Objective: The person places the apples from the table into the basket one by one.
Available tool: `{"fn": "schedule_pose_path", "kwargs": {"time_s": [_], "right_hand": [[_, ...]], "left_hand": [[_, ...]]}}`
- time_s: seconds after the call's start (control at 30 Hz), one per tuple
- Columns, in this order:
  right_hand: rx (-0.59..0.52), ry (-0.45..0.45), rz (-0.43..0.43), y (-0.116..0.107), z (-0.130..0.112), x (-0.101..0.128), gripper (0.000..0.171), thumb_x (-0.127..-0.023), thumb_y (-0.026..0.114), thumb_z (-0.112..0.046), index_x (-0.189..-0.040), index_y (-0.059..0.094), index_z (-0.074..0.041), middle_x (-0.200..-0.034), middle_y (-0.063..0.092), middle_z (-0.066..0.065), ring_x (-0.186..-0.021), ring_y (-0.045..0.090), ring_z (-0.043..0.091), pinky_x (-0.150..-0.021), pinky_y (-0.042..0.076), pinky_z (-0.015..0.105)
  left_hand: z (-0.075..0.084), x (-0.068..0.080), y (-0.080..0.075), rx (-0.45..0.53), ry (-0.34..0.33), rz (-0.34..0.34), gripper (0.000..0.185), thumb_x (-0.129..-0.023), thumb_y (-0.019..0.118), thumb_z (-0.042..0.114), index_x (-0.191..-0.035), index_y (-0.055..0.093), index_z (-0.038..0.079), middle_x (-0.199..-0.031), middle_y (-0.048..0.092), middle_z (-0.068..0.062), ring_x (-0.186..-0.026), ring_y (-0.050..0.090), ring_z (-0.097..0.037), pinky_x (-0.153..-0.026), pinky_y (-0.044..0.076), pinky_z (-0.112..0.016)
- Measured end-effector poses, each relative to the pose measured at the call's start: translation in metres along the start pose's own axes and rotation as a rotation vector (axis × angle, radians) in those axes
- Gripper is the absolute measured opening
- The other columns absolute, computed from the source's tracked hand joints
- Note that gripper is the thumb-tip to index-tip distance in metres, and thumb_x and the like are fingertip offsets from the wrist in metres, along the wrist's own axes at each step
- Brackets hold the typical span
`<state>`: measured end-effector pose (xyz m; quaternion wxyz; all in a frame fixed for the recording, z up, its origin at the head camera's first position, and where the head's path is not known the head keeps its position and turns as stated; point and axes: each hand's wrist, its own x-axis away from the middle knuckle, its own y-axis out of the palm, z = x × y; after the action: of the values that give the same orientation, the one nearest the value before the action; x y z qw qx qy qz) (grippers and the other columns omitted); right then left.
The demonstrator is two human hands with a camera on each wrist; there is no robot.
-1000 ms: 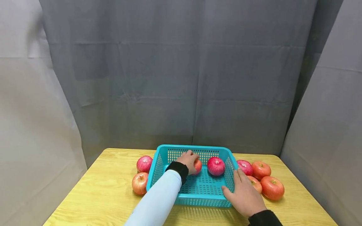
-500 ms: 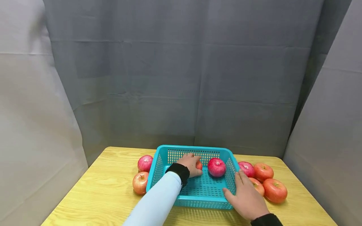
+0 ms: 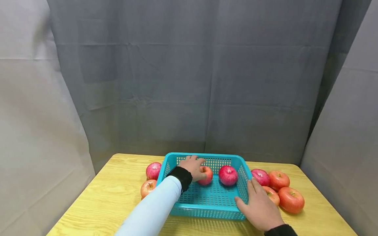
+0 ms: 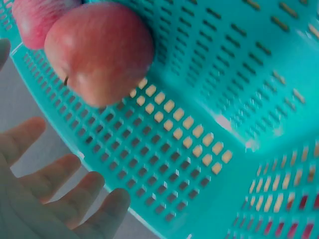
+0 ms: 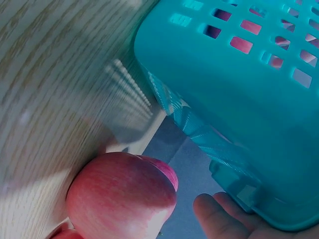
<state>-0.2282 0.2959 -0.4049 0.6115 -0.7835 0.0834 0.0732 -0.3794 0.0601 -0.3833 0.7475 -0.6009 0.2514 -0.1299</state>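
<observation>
Inside the turquoise plastic basket (image 3: 206, 208), a red apple (image 3: 207, 177) sits beside a deep pink round fruit (image 3: 228, 175). My left hand (image 3: 192, 167) is over the basket's left part, just left of the apple and partly overlapping it in the head view. The left wrist view has the fingers (image 4: 107, 209) spread, with a gap between them and the apple (image 4: 102, 55). With fairly straight fingers, my right hand (image 3: 261, 208) rests at the basket's right rim, thumb toward the inside. Its fingers (image 5: 219, 216) are right at the rim in the right wrist view.
Right of the basket lie several fruits, among them a large red apple (image 3: 291, 200) and a deep pink fruit (image 3: 260, 177). Another deep pink fruit (image 3: 153, 170) and an apple (image 3: 148, 188) lie on its left. Grey cloth (image 3: 189, 82) hangs behind the wooden table (image 3: 97, 200).
My left hand has let go of the apple in the basket and moved a little left, baring more of it. The right hand stays at the rim; the head view has shifted slightly.
</observation>
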Motion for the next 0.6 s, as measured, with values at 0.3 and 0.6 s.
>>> {"fn": "schedule_pose_path", "kwargs": {"time_s": [0.3,0.6], "right_hand": [[-0.011,-0.026,0.02,-0.001,-0.001,-0.003,0.101,-0.094,0.053,-0.067,-0.146,0.037,0.017,-0.155,0.027,0.037,-0.139,0.031,0.052,-0.097,0.042,0.069],[-0.019,-0.028,0.016,0.002,-0.003,-0.001,0.099,-0.094,0.054,-0.066,-0.146,0.038,0.016,-0.155,0.027,0.036,-0.139,0.032,0.051,-0.098,0.042,0.068]], "left_hand": [[-0.014,0.007,-0.031,0.004,-0.037,-0.066,0.061,-0.093,0.066,0.046,-0.148,0.053,0.024,-0.147,0.05,-0.009,-0.132,0.048,-0.031,-0.101,0.047,-0.05],[-0.041,0.021,-0.052,0.026,-0.042,-0.085,0.062,-0.093,0.069,0.046,-0.148,0.053,0.023,-0.149,0.049,-0.009,-0.134,0.047,-0.032,-0.1,0.048,-0.049]]}}
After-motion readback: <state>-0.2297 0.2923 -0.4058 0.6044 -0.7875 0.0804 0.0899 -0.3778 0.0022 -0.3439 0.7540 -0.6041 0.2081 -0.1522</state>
